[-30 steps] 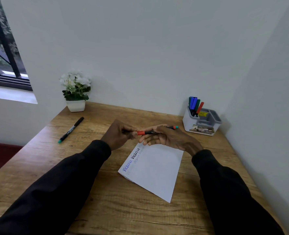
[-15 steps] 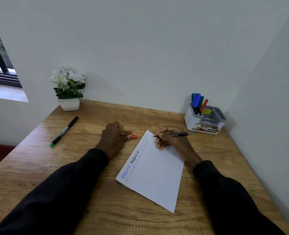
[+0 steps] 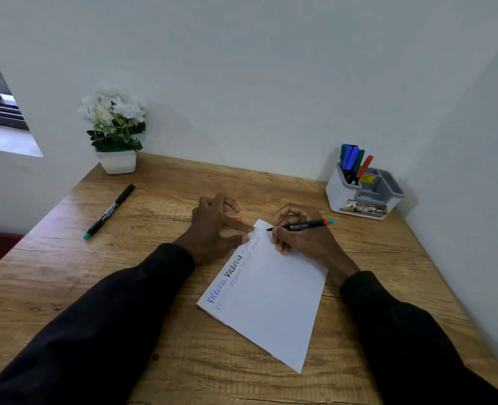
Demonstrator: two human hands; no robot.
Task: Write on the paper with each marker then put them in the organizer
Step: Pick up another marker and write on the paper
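the right hand [image 3: 303, 238] is closed around a black pen [image 3: 301, 226] in a writing grip, with its heel resting on the far part of the paper [image 3: 271, 302]. the pen lies nearly level, its bare tip over the paper's far corner and its red-and-teal end pointing away to the right; i cannot tell whether the tip touches the sheet. the left hand [image 3: 212, 226] holds nothing that i can make out. its fingers are spread, and the index finger and thumb press down on the paper's far left edge. a small red piece [image 3: 238, 219] shows just behind that index finger, and whether the hand holds it is unclear. the two hands are apart, one on each side of the paper's far corner.

the paper lies slantwise on the wooden counter [image 3: 66, 287], with a word written several times in blue, black and fainter ink along its left edge. beyond the paper to the right, well apart, stands a white and grey organizer [image 3: 388, 194] with blue, green and red pens [image 3: 353, 162] upright in its left compartment. well to the left of the paper a second black pen [image 3: 110, 210] with a teal end lies flat on the counter. farther back on that side is a white pot of white flowers [image 3: 116, 133].
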